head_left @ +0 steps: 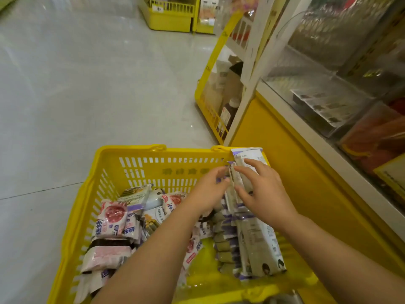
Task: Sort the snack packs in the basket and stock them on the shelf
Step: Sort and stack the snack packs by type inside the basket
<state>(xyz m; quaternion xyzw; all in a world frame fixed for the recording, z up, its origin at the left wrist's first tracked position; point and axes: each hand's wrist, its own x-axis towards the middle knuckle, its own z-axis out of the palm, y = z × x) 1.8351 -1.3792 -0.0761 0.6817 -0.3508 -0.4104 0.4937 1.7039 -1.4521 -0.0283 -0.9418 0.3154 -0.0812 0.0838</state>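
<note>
A yellow plastic basket (pixel 135 167) stands on the floor below me, full of snack packs. Pink-and-white packs (pixel 112 218) lie heaped on its left side. White-and-purple packs (pixel 258 244) stand in a row along its right side. My left hand (pixel 210 189) and my right hand (pixel 260 189) meet at the far end of that row. Both pinch the upright white-and-purple packs (pixel 235 178) between fingers and thumb. One more such pack (pixel 249 153) leans on the basket's far right corner.
A yellow-and-white shelf unit (pixel 285 137) with clear bins (pixel 324 99) of goods runs along the right. Bottles stand on a yellow rack (pixel 210 110) further ahead. Another yellow display (pixel 168 18) stands at the far end. Grey tiled floor (pixel 87 84) lies to the left.
</note>
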